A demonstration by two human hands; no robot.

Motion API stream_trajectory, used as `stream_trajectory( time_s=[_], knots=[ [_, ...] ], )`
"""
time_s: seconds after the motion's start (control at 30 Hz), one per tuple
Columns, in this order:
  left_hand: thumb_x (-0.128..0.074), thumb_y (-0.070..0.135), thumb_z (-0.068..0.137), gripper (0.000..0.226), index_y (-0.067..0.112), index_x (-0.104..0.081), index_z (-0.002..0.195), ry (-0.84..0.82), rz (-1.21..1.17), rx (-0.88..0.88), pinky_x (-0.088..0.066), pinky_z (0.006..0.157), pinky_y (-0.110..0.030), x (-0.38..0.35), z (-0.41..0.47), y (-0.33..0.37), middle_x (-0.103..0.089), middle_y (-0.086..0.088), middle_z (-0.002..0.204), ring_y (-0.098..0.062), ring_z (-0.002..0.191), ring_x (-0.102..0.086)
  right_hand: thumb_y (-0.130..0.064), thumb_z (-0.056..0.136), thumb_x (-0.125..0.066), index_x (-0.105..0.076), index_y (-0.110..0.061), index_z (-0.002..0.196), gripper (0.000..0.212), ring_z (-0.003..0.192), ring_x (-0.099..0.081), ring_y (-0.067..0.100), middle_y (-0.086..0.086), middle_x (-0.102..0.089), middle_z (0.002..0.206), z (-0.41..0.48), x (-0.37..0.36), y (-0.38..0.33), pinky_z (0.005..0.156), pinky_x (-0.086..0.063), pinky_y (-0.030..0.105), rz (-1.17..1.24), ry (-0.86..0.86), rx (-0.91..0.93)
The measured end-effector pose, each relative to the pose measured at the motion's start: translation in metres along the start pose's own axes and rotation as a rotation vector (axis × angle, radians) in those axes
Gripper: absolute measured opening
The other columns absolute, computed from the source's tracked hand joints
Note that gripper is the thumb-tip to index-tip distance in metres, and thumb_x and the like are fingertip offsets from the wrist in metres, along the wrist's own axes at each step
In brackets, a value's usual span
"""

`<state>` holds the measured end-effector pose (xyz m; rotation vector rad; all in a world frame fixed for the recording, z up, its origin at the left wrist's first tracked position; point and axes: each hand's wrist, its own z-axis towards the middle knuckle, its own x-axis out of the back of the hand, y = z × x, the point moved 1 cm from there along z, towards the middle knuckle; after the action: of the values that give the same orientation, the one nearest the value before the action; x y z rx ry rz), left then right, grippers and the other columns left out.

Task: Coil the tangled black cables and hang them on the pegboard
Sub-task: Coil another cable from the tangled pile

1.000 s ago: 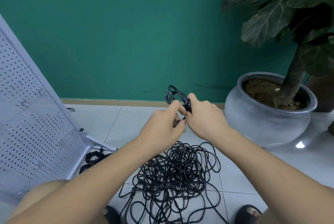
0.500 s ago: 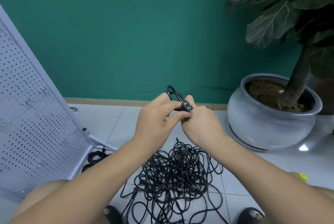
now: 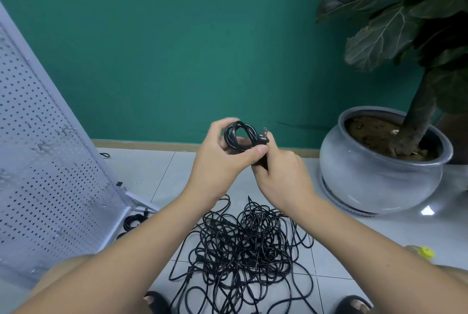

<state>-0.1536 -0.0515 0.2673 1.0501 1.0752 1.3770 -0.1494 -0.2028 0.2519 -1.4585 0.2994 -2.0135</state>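
The left hand is curled around a small coil of glossy black cable, thumb pressed across its lower strands. The right hand touches it from the right and pinches the same bundle just under a two-pronged plug, which sticks up beside the loops. Both hands are held in the air above the floor, which is pale, shiny square tile with thin grout lines. Below the forearms the tangled cables lie in a loose, thin-stranded heap on the tiles, reaching the floor's near edge between two dark sandals. At the floor's left edge a white perforated metal pegboard leans on its frame, with another black coil by its foot. Along the far edge a tan skirting meets a matte teal wall. Toward the right edge stands a round, glazed grey pot holding soil and a broad-leaved plant.
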Motion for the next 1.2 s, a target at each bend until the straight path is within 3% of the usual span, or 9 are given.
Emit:
stream_trajectory(
  time_s=[0.1,0.23,0.47,0.7,0.83,0.93,1.0,1.13,1.2],
  knots=[
    [-0.086,0.009,0.088,0.038,0.014,-0.069,0.122,-0.019,0.02,-0.034,-0.059,0.09,-0.031,0.006,0.002,0.003,-0.078,0.005,0.092,-0.011,0.089,-0.075,-0.022,0.098,-0.059,-0.038,-0.03,0.11,0.025,0.072,-0.061,0.034,-0.001,-0.065,0.074,-0.001,0.004,0.004,0.063,-0.051,0.047,0.141,-0.057,0.005],
    [-0.081,0.008,0.093,0.026,0.015,-0.074,0.117,-0.065,0.005,-0.027,-0.059,0.092,-0.039,0.015,0.011,0.003,-0.068,0.001,0.086,-0.016,0.084,-0.066,-0.023,0.099,-0.064,-0.047,-0.035,0.105,0.022,0.067,-0.058,0.019,-0.005,-0.068,0.075,-0.002,0.008,0.002,0.069,-0.051,0.044,0.353,-0.166,-0.007],
    [-0.073,-0.001,0.096,0.034,0.009,-0.071,0.128,-0.173,-0.106,-0.046,-0.062,0.086,-0.036,0.022,0.017,0.014,-0.074,-0.009,0.104,-0.019,0.091,-0.07,-0.02,0.098,-0.062,-0.059,-0.027,0.102,0.009,0.066,-0.043,0.019,0.016,-0.052,0.074,0.001,0.014,0.0,0.065,-0.035,0.039,0.576,-0.102,-0.057],
    [-0.082,0.012,0.089,0.04,0.019,-0.074,0.127,-0.277,0.024,-0.064,-0.05,0.067,-0.026,0.037,0.021,0.024,-0.069,-0.001,0.093,-0.014,0.082,-0.062,-0.014,0.103,-0.058,-0.067,-0.026,0.105,0.015,0.06,-0.044,0.01,-0.012,-0.059,0.073,0.005,0.022,0.005,0.054,-0.036,0.023,0.768,-0.262,-0.059],
    [-0.085,0.007,0.085,0.042,0.018,-0.076,0.124,-0.274,0.016,-0.037,-0.052,0.07,-0.026,0.038,0.025,0.023,-0.063,0.0,0.082,-0.015,0.079,-0.058,-0.018,0.095,-0.056,-0.063,-0.018,0.106,0.013,0.056,-0.038,0.016,-0.011,-0.062,0.072,0.003,0.021,0.002,0.049,-0.034,0.023,0.824,-0.242,-0.06],
    [-0.087,0.003,0.083,0.04,0.014,-0.077,0.121,-0.275,0.018,-0.042,-0.057,0.074,-0.029,0.038,0.025,0.022,-0.058,0.001,0.072,-0.015,0.07,-0.055,-0.029,0.097,-0.058,-0.062,-0.022,0.102,0.01,0.057,-0.036,0.017,0.01,-0.063,0.084,0.003,0.02,-0.001,0.049,-0.031,0.022,0.899,-0.264,-0.068],
    [-0.086,0.001,0.084,0.038,0.011,-0.076,0.12,-0.272,0.022,-0.052,-0.06,0.075,-0.032,0.037,0.024,0.022,-0.057,0.004,0.069,-0.013,0.067,-0.053,-0.037,0.105,-0.063,-0.064,-0.025,0.1,0.014,0.057,-0.036,0.018,0.011,-0.064,0.085,0.002,0.018,0.0,0.05,-0.029,0.025,0.896,-0.242,-0.075],
    [-0.089,0.008,0.085,0.04,0.023,-0.076,0.119,-0.193,0.071,-0.058,-0.044,0.059,-0.027,0.033,0.02,0.024,-0.059,0.005,0.07,-0.011,0.065,-0.052,-0.038,0.11,-0.06,-0.064,-0.025,0.097,0.019,0.06,-0.033,0.022,0.004,-0.066,0.079,0.004,0.014,0.001,0.055,-0.023,0.034,0.855,-0.148,-0.075],
    [-0.089,0.007,0.083,0.047,0.026,-0.071,0.123,-0.141,0.024,-0.019,-0.039,0.056,-0.027,0.031,0.019,0.025,-0.06,0.005,0.072,-0.012,0.064,-0.052,-0.039,0.11,-0.059,-0.063,-0.026,0.096,0.02,0.06,-0.037,0.02,0.011,-0.068,0.081,0.005,0.012,0.0,0.058,-0.027,0.032,0.812,-0.097,-0.052]
  ],
)
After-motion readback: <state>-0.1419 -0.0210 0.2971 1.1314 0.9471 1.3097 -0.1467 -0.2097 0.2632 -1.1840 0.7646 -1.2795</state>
